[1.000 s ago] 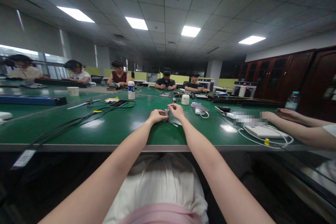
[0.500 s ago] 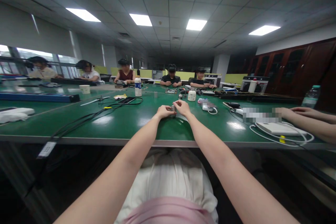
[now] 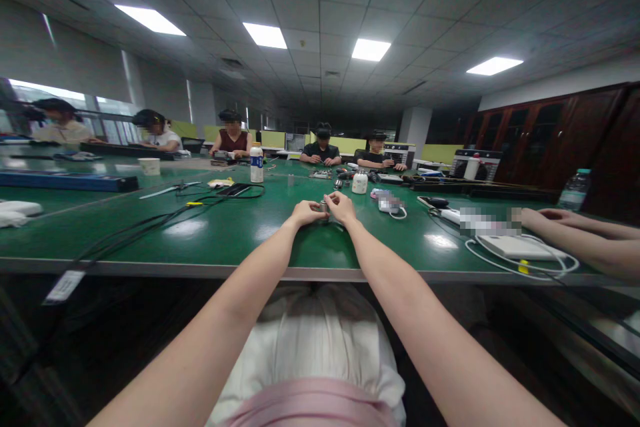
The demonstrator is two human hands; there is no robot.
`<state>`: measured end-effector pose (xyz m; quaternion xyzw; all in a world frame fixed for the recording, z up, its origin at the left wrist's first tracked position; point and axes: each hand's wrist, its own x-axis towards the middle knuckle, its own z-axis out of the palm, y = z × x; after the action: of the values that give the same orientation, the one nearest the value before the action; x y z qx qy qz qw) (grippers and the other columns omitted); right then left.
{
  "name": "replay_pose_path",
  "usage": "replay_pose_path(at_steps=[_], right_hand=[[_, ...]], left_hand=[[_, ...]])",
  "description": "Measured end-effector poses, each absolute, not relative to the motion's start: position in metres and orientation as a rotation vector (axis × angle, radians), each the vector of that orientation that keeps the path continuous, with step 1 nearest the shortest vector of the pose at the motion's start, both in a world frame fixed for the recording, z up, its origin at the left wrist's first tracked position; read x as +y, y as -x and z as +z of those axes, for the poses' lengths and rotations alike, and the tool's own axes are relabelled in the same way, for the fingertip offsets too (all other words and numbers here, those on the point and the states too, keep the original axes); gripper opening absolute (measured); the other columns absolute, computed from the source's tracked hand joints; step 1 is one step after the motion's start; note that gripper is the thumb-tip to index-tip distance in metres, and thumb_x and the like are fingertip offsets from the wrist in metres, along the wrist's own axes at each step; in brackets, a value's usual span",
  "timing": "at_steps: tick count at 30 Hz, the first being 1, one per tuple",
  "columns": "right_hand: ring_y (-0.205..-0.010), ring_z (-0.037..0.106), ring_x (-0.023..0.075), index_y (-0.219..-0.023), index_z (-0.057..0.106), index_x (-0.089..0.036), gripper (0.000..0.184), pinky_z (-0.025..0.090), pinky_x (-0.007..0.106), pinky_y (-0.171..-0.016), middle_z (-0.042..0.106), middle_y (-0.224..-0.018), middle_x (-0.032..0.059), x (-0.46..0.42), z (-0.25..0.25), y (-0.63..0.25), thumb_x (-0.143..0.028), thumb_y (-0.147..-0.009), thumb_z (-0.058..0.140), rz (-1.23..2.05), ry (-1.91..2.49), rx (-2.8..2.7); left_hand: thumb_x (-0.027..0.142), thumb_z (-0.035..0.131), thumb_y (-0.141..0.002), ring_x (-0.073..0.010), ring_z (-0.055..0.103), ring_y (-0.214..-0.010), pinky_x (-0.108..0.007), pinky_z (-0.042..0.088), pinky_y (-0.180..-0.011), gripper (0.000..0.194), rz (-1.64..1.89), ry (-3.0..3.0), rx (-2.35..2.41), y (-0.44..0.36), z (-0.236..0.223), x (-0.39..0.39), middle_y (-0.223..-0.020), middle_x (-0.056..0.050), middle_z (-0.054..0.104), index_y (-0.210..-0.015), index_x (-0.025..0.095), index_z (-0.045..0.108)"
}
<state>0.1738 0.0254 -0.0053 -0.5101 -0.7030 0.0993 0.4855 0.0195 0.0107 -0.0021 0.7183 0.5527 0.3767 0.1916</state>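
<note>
A small grey metallic cylinder (image 3: 324, 207) stands between my two hands, above the green table near its front edge. My left hand (image 3: 307, 213) is closed around its left side, thumb and fingers against it. From the right, my right hand (image 3: 341, 207) pinches near its top with the fingertips. My fingers cover much of the cylinder, so its details cannot be made out. Just beyond my right hand lies a small shiny metal piece (image 3: 339, 184). Another small grey cylinder (image 3: 291, 179) stands farther off to the left.
On the green table (image 3: 240, 240) are a white-and-blue bottle (image 3: 257, 165), a white jar (image 3: 359, 183) and black cables (image 3: 165, 220) at left. A white device (image 3: 520, 245) with a looped cord sits at right, beside another person's hands (image 3: 545, 217). Several people sit across.
The whole view has shifted slightly, so the table things appear a little farther left. Both hands stay on the small cylinder, with little visible change in their grip.
</note>
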Motion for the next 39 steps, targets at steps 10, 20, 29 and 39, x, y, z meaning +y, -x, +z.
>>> replay_pose_path(at_steps=[10,20,29,39], right_hand=[[-0.074,0.067,0.0152,-0.084,0.072,-0.022,0.025,0.047,0.022,-0.068,0.074,-0.078,0.0014,0.028,0.001,-0.181,-0.044,-0.089,0.061,0.174,1.258,-1.769],[-0.073,0.065,0.0147,-0.089,0.073,-0.022,0.018,0.045,0.022,-0.067,0.073,-0.077,0.0007,0.019,0.010,-0.179,-0.037,-0.088,0.064,0.140,1.224,-1.850],[-0.079,0.066,0.0160,-0.098,0.071,-0.023,0.018,0.046,0.024,-0.070,0.075,-0.087,0.0017,0.004,0.020,-0.185,-0.035,-0.092,0.060,0.117,1.268,-1.957],[-0.085,0.067,0.0183,-0.104,0.067,-0.027,0.022,0.045,0.026,-0.072,0.075,-0.091,0.0006,0.000,0.016,-0.185,-0.041,-0.097,0.052,0.026,1.325,-1.996]], left_hand=[[0.045,0.082,-0.063,-0.0257,0.072,-0.093,-0.026,0.052,-0.079,0.046,1.048,-2.027,1.567,-0.020,-0.001,0.008,-0.096,-0.007,0.078,-0.099,0.017,0.078],[0.042,0.083,-0.060,-0.0258,0.072,-0.088,-0.027,0.052,-0.074,0.044,1.078,-1.976,1.523,-0.020,-0.002,0.007,-0.088,-0.007,0.079,-0.095,0.016,0.079],[0.044,0.082,-0.058,-0.0245,0.070,-0.086,-0.026,0.048,-0.073,0.044,1.040,-1.980,1.498,-0.020,0.000,0.006,-0.081,-0.003,0.078,-0.094,0.017,0.081],[0.045,0.080,-0.061,-0.0277,0.070,-0.094,-0.028,0.048,-0.076,0.048,1.020,-2.018,1.492,-0.020,-0.004,0.007,-0.089,-0.005,0.079,-0.100,0.018,0.081]])
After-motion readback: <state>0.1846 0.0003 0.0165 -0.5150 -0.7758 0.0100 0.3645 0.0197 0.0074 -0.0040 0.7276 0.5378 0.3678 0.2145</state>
